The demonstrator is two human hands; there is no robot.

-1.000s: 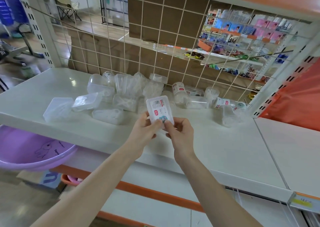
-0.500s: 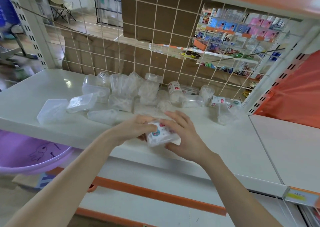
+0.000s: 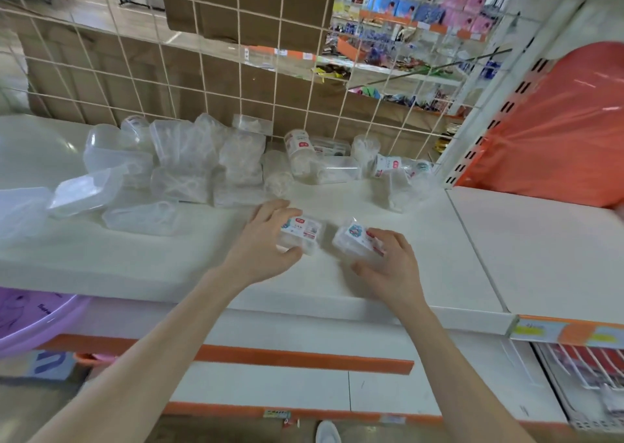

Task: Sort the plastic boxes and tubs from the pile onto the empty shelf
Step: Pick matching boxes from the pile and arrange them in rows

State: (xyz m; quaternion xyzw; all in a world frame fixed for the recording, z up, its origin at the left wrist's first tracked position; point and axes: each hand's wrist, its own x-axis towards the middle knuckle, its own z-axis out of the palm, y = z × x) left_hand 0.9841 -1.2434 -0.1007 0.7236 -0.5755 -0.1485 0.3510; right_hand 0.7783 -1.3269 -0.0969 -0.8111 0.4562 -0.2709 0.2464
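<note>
Since half a second ago you have split the one bundle in two. Your left hand (image 3: 266, 245) now grips one small labelled box (image 3: 301, 235), and your right hand (image 3: 388, 263) grips a second labelled box (image 3: 353, 243). Both are low over the white shelf (image 3: 405, 203) at mid-frame, just apart. The pile (image 3: 189, 169) lies upper left, against the wire grid (image 3: 236, 71). You look to be at the placing step; next, I judge, carry each box right to the bare shelf panel (image 3: 540, 247), where open room lies. Mind the front edge below your wrists and the orange bag (image 3: 557, 132) at right.
</note>
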